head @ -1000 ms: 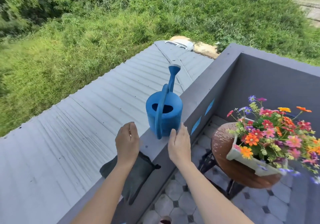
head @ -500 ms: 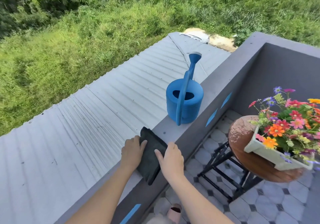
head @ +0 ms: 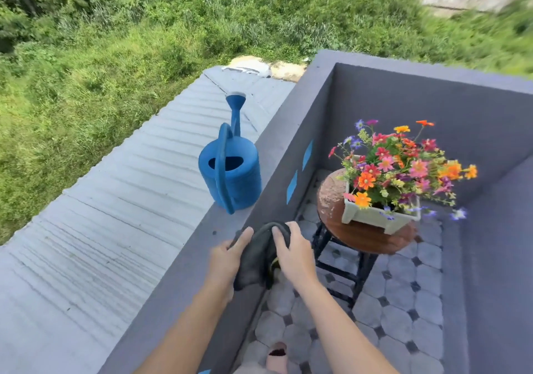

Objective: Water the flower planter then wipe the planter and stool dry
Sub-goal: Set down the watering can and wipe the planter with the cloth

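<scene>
A dark grey cloth is held between both hands just off the inner edge of the grey parapet wall. My left hand grips its left side, my right hand its right side and top. A blue watering can stands upright on the wall top beyond the hands, spout pointing away. To the right, a white rectangular planter full of colourful flowers sits on a round brown wooden stool with black legs; the stool top looks wet.
Grey corrugated roofing lies left of the wall, with grass beyond. The balcony floor has grey octagonal tiles. Grey walls enclose the corner behind the stool. A pink slipper shows at the bottom.
Both hands went from beside the watering can to the cloth on the wall, took hold of it and lifted it toward the balcony side. The view shifted right toward the stool.
</scene>
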A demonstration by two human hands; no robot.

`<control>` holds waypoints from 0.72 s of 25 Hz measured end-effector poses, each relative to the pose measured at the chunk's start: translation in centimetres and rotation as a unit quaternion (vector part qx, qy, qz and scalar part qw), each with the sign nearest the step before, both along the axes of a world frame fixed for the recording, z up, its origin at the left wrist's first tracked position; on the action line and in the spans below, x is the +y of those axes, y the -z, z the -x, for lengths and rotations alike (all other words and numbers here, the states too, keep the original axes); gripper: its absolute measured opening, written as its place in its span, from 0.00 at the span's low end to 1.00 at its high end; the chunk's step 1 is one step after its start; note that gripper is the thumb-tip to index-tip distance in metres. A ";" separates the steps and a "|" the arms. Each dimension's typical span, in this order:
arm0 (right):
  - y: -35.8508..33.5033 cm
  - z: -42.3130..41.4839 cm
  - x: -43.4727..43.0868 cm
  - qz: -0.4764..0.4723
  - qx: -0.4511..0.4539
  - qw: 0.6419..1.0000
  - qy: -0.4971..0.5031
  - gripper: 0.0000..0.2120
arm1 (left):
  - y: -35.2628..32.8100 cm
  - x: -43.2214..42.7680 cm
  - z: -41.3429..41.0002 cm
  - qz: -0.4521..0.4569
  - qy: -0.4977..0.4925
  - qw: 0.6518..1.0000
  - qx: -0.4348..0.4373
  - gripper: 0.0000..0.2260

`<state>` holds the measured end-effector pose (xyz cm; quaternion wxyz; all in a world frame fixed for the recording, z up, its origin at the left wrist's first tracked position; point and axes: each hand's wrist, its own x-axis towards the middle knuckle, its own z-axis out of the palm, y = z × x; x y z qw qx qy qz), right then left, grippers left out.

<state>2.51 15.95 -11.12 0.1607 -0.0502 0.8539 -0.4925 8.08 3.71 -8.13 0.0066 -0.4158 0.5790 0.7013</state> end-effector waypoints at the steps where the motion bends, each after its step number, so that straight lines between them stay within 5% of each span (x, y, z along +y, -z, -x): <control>1: 0.1 0.5 1.7 0.008 0.008 1.000 0.026 0.13 | -0.1 1.5 1.0 -0.083 0.032 0.996 -0.008 0.15; 3: 0.6 1.1 4.4 0.027 0.012 0.997 0.065 0.12 | 0.3 3.8 2.5 -0.106 0.094 0.990 0.012 0.13; 8: 4.4 1.7 10.4 0.063 -0.029 0.986 0.149 0.11 | 3.2 9.1 6.2 0.007 0.176 0.983 0.058 0.09; 12: 7.6 3.5 12.9 0.133 -0.077 0.953 0.262 0.13 | 6.3 10.3 9.7 -0.034 0.097 0.992 0.071 0.10; 18: 11.0 9.3 15.3 0.087 0.062 0.921 0.374 0.38 | 8.9 9.5 15.1 -0.049 -0.083 0.984 0.147 0.08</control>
